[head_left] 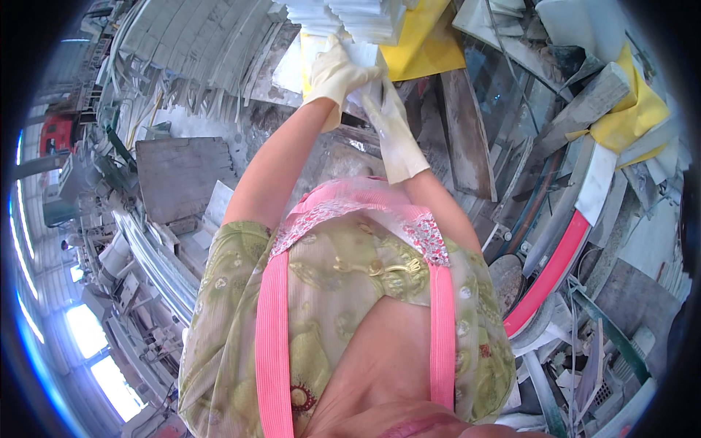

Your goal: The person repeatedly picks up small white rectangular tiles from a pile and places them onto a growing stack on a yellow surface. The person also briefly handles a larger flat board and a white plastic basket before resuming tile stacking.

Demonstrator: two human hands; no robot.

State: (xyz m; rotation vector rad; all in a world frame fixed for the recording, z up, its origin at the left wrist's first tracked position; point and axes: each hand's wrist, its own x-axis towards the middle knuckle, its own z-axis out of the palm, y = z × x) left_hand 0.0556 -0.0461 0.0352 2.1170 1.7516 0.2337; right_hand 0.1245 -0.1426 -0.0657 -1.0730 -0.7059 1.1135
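Note:
Both of my hands wear cream rubber gloves and meet at the top middle of the view. My left hand (337,73) is closed, its thumb up and its fingers bent toward the right hand. Close beside it, my right hand (387,117) has its fingers pressed together, the tips meeting the left fingers. What lies between them is hidden. Just beyond the hands is a white block-like piece (363,53) with a smooth face. Behind it rises a stack of thin white slabs (369,18), next to a yellow sheet (423,44).
Long grey-white strips (193,44) are piled at the upper left, above a flat grey board (182,175). A wooden plank (467,135) leans right of my hands. Farther right are a yellow cloth (631,120), a pink-red curved strip (548,274) and scattered stone offcuts.

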